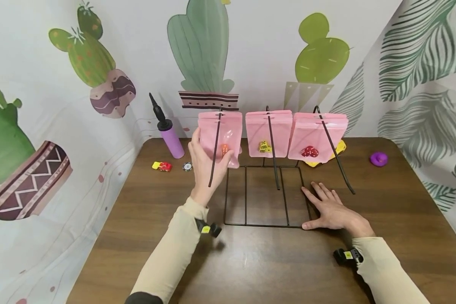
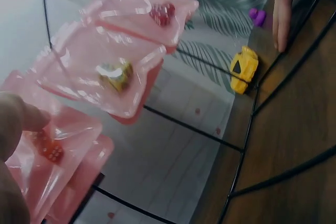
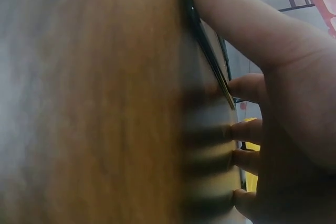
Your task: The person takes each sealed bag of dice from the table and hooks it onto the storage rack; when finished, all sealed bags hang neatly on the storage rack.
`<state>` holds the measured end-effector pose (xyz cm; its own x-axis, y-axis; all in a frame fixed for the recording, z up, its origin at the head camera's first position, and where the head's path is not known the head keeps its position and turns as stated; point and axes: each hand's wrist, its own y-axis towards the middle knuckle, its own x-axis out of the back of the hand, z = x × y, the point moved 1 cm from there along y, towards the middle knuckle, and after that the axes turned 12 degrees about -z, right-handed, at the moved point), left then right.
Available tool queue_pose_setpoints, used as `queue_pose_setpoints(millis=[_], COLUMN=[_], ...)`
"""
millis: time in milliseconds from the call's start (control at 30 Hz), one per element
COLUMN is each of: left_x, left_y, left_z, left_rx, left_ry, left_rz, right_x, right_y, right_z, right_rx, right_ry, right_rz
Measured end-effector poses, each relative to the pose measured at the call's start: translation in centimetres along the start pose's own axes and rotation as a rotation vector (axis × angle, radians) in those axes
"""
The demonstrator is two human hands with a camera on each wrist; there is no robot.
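The left hand [image 1: 204, 166] pinches the left pouch [image 1: 220, 137], which hangs on the leftmost hook of the rack [image 1: 266, 196]; the pouch looks like thin, slick, limp film carrying one orange die [image 1: 224, 150], so it is best gripped at the stiffer edge. Three pouch stacks hang on three hooks, holding orange, yellow and red dice. The right hand [image 1: 332, 209] lies flat and released, pressing the rack base on the table [image 1: 258, 266].

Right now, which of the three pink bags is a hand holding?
The leftmost bag, with the orange dice inside. The left hand grips it; the middle bag with yellow dice and the right bag with red dice hang untouched.
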<state>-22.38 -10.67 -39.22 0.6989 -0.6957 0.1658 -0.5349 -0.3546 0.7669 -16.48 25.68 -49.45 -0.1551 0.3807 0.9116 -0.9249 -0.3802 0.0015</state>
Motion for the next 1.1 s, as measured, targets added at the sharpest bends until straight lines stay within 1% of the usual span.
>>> queue_pose_setpoints(millis=[67,133,300,467,800,967,1100], left_x=[-1.0,-1.7,-2.2,-2.1,-1.7,-1.7,-1.6], left_y=[0.4,0.8,1.2,0.8,-0.3,-0.5,-0.7], left_z=[0.4,0.7,1.0,1.3,2.1,2.4,2.6], left_rx=[0.018,0.016,-0.012,-0.016,0.026,0.048,0.062], left_ry=[-0.001,-0.002,-0.02,-0.016,-0.048,-0.058,-0.064], left_rz=[-0.025,-0.043,-0.071,-0.052,-0.001,0.035,0.049], right_x=[0.0,0.1,0.5,0.5,-0.1,-0.1,0.1], right_y=[0.1,0.2,0.4,0.3,-0.1,0.0,0.0], right_z=[0.1,0.2,0.4,0.4,0.1,0.0,0.1], right_rx=[0.001,0.006,0.011,0.008,0.001,0.003,0.001], right_ry=[-0.001,0.003,0.004,0.001,0.001,0.012,0.008], right_rz=[0.007,0.007,0.007,0.006,-0.001,-0.002,-0.004])
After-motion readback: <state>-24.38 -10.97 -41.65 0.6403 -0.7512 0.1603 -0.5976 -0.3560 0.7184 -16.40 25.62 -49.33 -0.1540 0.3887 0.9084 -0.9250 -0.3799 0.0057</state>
